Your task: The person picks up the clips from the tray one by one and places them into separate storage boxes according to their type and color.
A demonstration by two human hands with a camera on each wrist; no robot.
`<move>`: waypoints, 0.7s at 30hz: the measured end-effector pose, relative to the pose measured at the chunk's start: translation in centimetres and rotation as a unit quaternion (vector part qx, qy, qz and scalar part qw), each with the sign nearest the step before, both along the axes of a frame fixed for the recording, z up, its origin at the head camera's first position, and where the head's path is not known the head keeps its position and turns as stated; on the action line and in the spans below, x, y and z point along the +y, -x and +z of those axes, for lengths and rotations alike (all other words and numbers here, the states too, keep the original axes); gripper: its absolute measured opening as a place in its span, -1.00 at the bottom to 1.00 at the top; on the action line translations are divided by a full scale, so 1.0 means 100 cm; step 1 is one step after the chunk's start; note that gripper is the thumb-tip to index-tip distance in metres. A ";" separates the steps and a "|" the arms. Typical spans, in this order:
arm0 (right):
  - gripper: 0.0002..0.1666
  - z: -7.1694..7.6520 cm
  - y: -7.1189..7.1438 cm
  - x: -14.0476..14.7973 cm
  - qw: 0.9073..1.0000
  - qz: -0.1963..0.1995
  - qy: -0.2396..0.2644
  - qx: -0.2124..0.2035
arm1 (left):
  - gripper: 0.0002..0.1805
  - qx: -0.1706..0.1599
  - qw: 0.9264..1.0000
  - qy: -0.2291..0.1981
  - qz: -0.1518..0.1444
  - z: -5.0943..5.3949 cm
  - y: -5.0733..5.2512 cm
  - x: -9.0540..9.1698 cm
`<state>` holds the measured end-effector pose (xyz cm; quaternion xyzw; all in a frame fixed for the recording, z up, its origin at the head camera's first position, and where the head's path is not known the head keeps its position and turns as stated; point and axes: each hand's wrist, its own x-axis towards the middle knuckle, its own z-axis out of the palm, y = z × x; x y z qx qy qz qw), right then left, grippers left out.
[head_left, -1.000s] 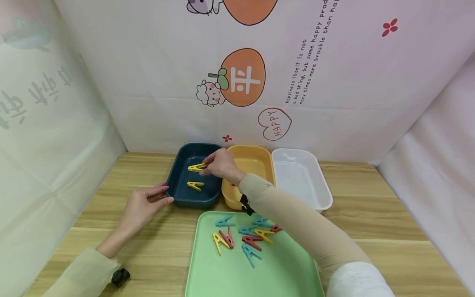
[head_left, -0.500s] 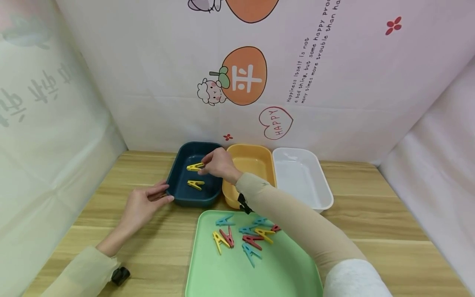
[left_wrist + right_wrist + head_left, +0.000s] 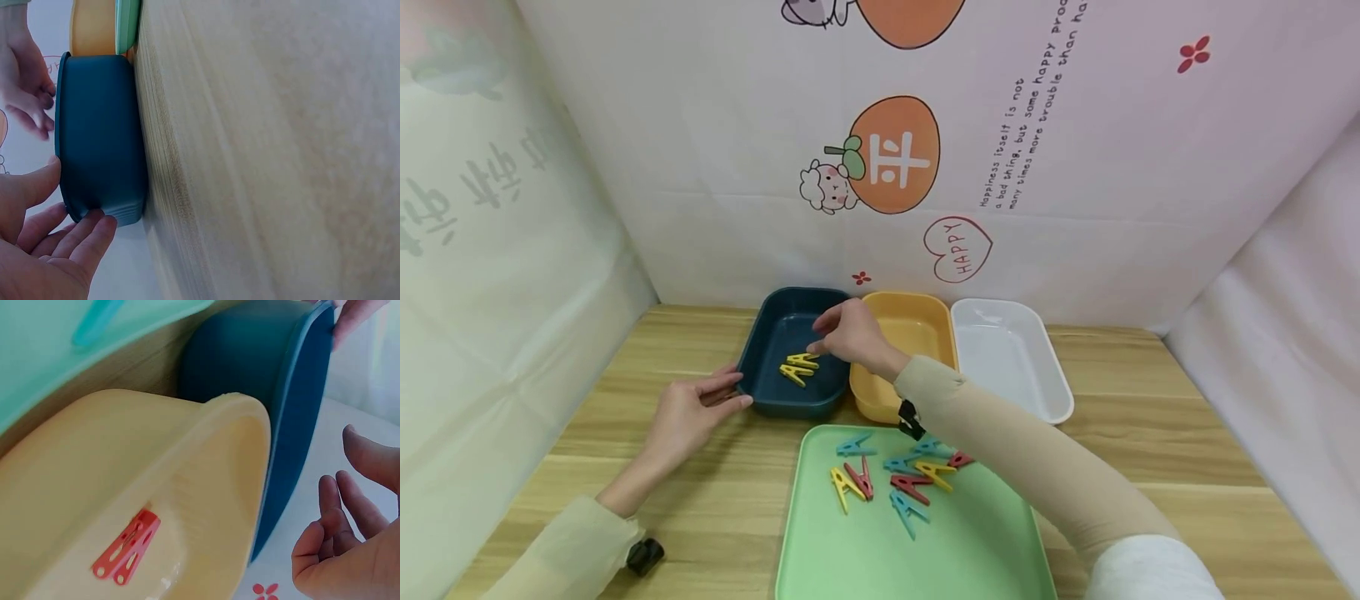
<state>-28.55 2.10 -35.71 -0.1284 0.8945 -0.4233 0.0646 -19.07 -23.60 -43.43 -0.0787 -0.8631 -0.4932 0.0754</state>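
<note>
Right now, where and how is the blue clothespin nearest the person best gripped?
Probably pinch the blue clothespin across its spread legs, from above on the near side: the legs open nearward over bare green tray; its narrow end lies close to a red clothespin.

The deep, dark-blue rectangular bin (image 3: pixel 793 412) with rounded corners, smooth-walled and open at the top, stood upright on the wooden tabletop, the leftmost of three in a row. The left hand (image 3: pixel 685 421) touched its rim and outer wall at the near left corner. On its floor lay two small, bright-yellow, A-shaped clothespins, a nearer one (image 3: pixel 794 372) and a farther one (image 3: pixel 802 360), side by side, their spread legs pointing right. Whether they touched was unclear. The right hand (image 3: pixel 852 335), thumb and fingers apart, hung above, its fingertips partly covering the farther clothespin.
</note>
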 end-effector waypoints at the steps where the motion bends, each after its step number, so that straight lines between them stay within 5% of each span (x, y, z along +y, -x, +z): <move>1: -0.69 0.003 -0.003 0.003 1.000 0.003 -0.001 0.004 | -0.50 0.000 1.000 -0.001 0.000 0.000 0.000 0.000; 11: -0.76 0.023 -0.037 0.040 0.999 0.011 -0.011 0.030 | -0.49 -0.005 1.000 0.004 0.004 0.005 -0.003 -0.001; 21: -0.79 0.019 -0.073 0.081 0.999 0.021 0.007 0.047 | -0.49 -0.009 1.000 -0.003 0.001 0.002 0.000 0.001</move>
